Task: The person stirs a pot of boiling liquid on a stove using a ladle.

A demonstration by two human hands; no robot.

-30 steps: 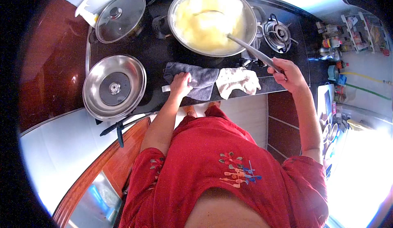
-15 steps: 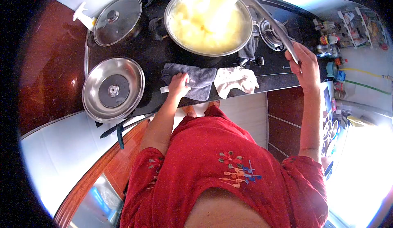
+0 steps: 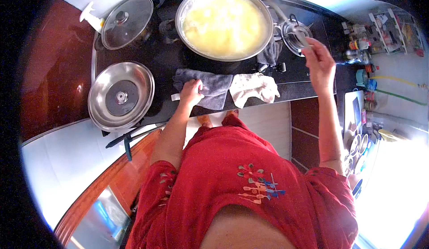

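Observation:
My right hand (image 3: 321,65) is closed round the end of a long-handled metal ladle (image 3: 282,15), held up over the stove's right side. The ladle's head is blurred by motion at the top edge, beyond the far rim of a wide metal pan (image 3: 179,31). Pale yellow, foamy liquid (image 3: 225,25) fills much of that pan. At the counter's front edge, my left hand (image 3: 192,92) rests with bent fingers on a folded grey cloth (image 3: 215,90). A pale patterned cloth (image 3: 253,88) lies beside it.
On the left stand a pot with a glass lid (image 3: 127,22) and an upturned steel lid (image 3: 144,83). A burner (image 3: 292,39) holds a small metal piece at right. Bottles and jars (image 3: 359,43) line the right wall. A white spray bottle (image 3: 91,17) stands behind the pot.
My right hand has moved left and slightly up with the ladle. The ladle's head and the stream falling from it have left the space over the pan. My left hand stays on the cloth.

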